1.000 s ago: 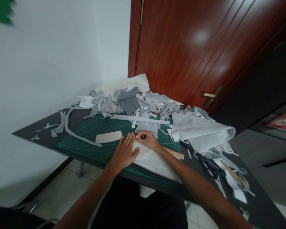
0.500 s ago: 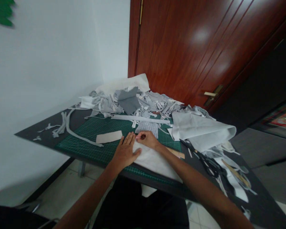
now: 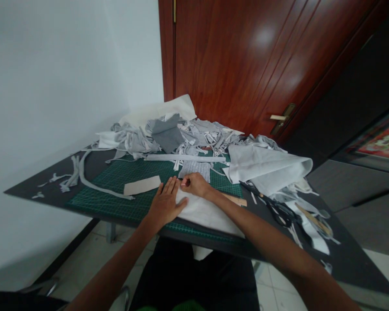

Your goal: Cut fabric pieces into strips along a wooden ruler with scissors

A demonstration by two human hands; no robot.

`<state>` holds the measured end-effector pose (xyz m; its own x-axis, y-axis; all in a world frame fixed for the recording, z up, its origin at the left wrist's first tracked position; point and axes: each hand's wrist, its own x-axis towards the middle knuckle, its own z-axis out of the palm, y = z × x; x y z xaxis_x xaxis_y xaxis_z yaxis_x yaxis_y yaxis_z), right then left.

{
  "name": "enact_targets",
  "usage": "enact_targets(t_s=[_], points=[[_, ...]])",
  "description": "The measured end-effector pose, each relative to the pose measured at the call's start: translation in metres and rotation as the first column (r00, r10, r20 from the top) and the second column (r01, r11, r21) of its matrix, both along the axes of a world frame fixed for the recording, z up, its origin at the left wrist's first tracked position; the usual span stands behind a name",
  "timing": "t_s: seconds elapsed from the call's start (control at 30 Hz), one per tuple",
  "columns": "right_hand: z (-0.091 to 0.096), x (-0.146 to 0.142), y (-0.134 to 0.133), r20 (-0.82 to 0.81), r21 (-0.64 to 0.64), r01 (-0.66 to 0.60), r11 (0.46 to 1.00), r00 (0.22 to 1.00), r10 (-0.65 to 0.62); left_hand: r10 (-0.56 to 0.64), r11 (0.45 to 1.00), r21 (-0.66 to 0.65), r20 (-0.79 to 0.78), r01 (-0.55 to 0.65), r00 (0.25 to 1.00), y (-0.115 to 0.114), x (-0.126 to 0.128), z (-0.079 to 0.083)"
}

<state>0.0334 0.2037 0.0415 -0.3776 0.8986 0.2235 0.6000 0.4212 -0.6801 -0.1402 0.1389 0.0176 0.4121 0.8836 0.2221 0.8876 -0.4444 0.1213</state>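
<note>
Cloth (image 3: 210, 214) of white colour lies partly under the flat-spread left hand (image 3: 164, 202) and below the right hand (image 3: 194, 185), which pinches a small pinkish piece (image 3: 183, 183).

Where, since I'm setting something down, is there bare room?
Bare green gridded mat lies between the curved grey fabric strip, straight pale fabric strip and flat beige rectangle; more lies between that curved strip and the left hand. Crowded: the back, with heaped grey fabric scraps; the right, around black-handled scissors.
</note>
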Motion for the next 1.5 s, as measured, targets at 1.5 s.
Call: enact_targets(t_s=[1.5], points=[[-0.012,0.07,-0.037,-0.57,-0.376,-0.05,0.925,0.8,-0.188,-0.017,0.997,0.076,-0.008,0.018,1.0,-0.003,0.019,0.003]])
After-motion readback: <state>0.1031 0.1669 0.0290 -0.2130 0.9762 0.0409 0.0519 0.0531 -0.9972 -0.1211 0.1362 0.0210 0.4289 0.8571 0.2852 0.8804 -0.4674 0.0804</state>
